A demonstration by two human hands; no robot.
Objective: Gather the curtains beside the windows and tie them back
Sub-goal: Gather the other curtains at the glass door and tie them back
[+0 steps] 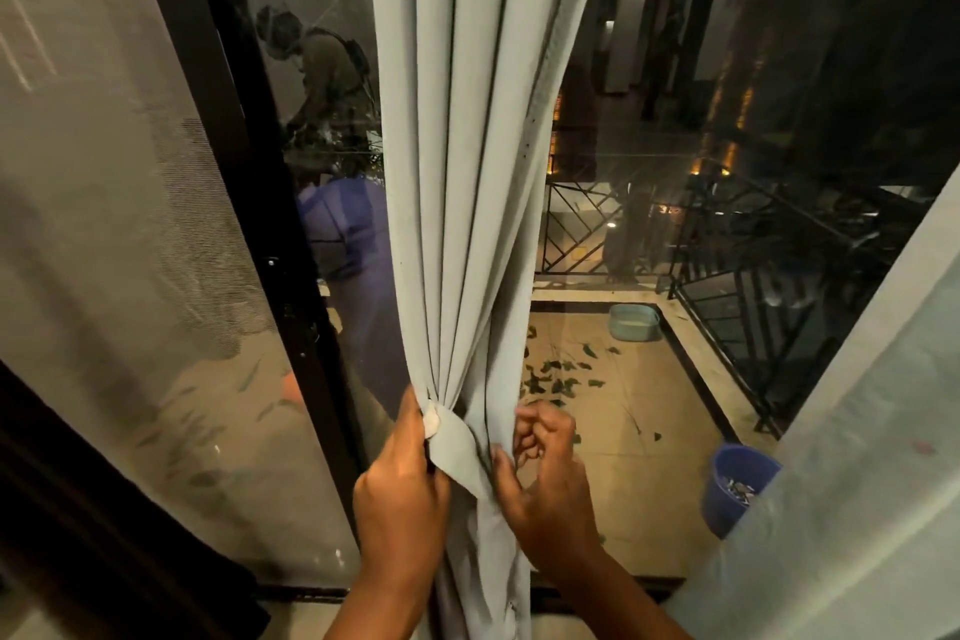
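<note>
- Two hands work at the waist of the gathered curtain, one on each side of it, both about level with the tie.
- The left hand is clenched on the curtain's left edge, fingers curled round the fabric where the tie-back band wraps the bundle.
- The right hand sits just right of the bundle, fingers loosely curled; its thumb touches the band's loose end, but whether it actually pinches anything I cannot tell.
- The curtain hangs straight ahead of the hands, its long axis vertical, folds running up out of view and a short tail dropping below the band between the forearms. The band crosses it slantwise, from the left hand down toward the right.
- My judgement: the next move turns on the band's free end, which lies nearer the right hand, while the left anchors the gather.
- One gathered curtain here; a second pale curtain lies at the lower right, not yet tied.
- Beyond the glass, a balcony floor with scattered leaves, one blue bucket, one pale tub and a dark railing.
</note>
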